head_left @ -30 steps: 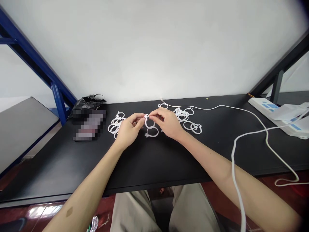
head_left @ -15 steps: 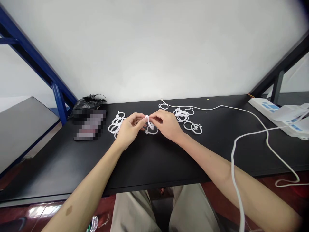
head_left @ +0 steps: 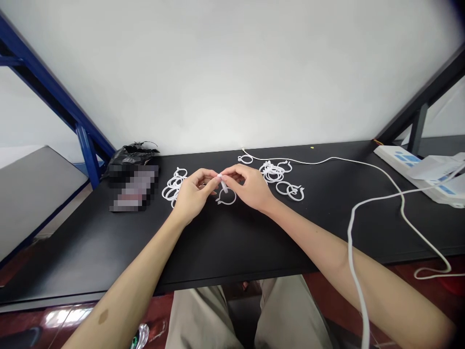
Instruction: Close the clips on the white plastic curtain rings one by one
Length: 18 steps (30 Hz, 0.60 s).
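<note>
Turned since earlier, white ring (head_left: 224,186) sits pinched between left hand (head_left: 191,196) and right hand (head_left: 251,189); box (head_left: 390,154) print perhaps illegible.

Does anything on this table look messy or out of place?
Mildly. A white cable snakes across the table and hangs off its front edge. A crumpled black bag sits back left. The left hand and right hand pinch one white ring; other rings lie in heaps.
</note>
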### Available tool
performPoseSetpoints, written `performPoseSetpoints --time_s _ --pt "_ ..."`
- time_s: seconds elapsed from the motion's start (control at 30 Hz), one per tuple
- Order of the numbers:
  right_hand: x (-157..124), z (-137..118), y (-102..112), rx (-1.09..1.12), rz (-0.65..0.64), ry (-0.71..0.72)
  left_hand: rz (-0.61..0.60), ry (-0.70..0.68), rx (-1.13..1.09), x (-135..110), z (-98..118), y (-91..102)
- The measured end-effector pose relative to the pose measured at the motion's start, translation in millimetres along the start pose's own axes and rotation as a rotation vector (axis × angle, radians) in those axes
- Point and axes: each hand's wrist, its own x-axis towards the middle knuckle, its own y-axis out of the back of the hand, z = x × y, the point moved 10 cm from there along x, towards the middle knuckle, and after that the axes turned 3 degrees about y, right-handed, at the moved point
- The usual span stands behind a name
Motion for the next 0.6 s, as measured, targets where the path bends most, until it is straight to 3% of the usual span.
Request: performPoseSetpoints --time_s 0.13,0.37,0.47,0.6 --pt "1 9 -1 -0.045 -0.030 -0.040 0.019 0.002 0.008 0 0 1.3" --pt "0 24 -10 -0.228 -0.237 -0.081 0.073 -0.011 0.032 4 -5 8.0" --pt "3 20 -5 -0.225 -0.199 -0.050 0.110 0.012 0.154 4 -7 12.4" --pt "8 12 10 -0.209 -0.048 -0.008 0.147 0.014 0.281 3 -6 16.4"
